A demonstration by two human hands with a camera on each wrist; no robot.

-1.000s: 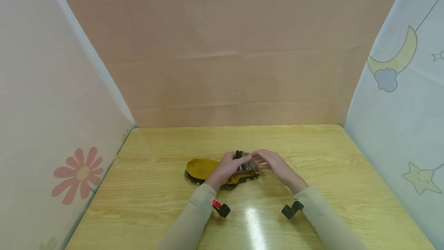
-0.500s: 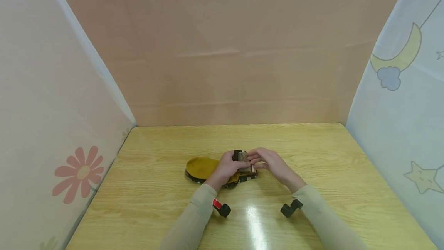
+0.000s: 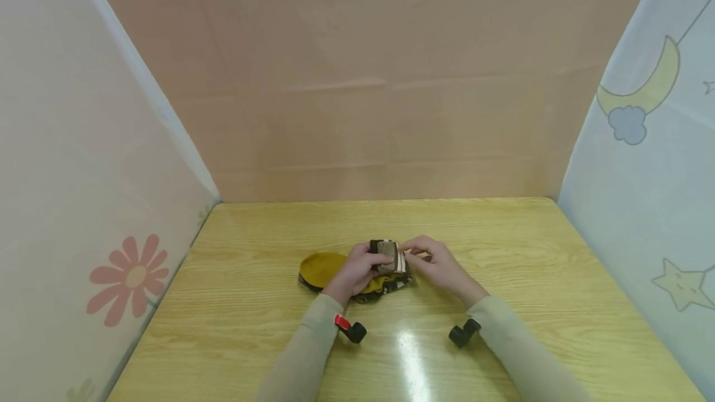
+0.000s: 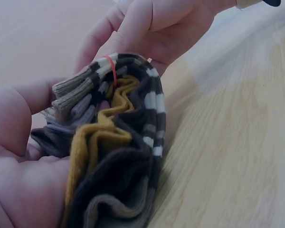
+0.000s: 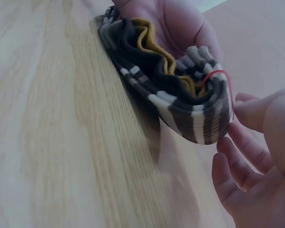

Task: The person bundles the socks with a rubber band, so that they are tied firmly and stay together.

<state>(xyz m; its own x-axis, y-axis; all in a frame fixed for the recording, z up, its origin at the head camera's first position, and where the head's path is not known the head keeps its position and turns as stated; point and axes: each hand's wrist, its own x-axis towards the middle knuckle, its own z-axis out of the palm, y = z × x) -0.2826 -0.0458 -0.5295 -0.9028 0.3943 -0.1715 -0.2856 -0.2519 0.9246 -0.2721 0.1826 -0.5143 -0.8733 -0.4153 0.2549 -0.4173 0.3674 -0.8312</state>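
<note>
A layered bundle of knit socks (image 3: 321, 270), mustard yellow, dark and striped with white, lies on the table, its right end folded up and over. My left hand (image 3: 353, 270) grips the folded striped part, thumb on top, as the left wrist view of the socks (image 4: 154, 107) also shows. A thin red band (image 5: 230, 90) loops over the fold and reaches toward my right fingertips. At the right end, thumb and forefinger of my right hand (image 3: 438, 263) pinch close by the band, the other fingers loosely bent under the fold. Their exact contact is partly hidden.
The wood-grain table (image 3: 530, 253) extends around the bundle. A plain pinkish-brown sheet (image 3: 357, 110) hangs behind it, with printed cloth walls (image 3: 134, 278) at left and right. Small black wrist cameras (image 3: 465, 332) sit at both cuffs.
The folded end has turned and shifted slightly left, its white stripes now facing up. My left hand moved a little left with it. The right hand's fingers came together at the fold's edge.
</note>
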